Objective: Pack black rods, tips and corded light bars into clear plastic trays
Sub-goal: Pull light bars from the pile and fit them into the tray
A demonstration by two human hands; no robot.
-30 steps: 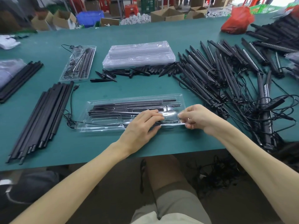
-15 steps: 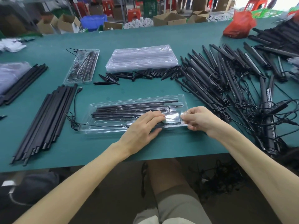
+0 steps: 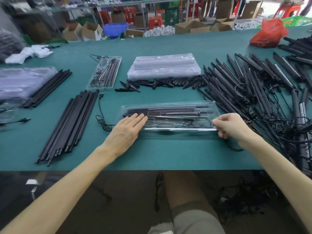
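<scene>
Since the earlier frame our left hand (image 3: 125, 130) has slid from the middle of the clear tray (image 3: 170, 116) to its left end, where it lies flat, fingers extended, gripping nothing. Our right hand (image 3: 233, 126) keeps its grip pinched on the tray's near right edge. The tray sits on the green bench (image 3: 152, 154), centre near, holding black rods and a cord. Loose rods (image 3: 70, 124) lie left, tips (image 3: 160, 83) beyond the tray, empty trays (image 3: 164, 66) farther, corded light bars (image 3: 263, 88) right.
</scene>
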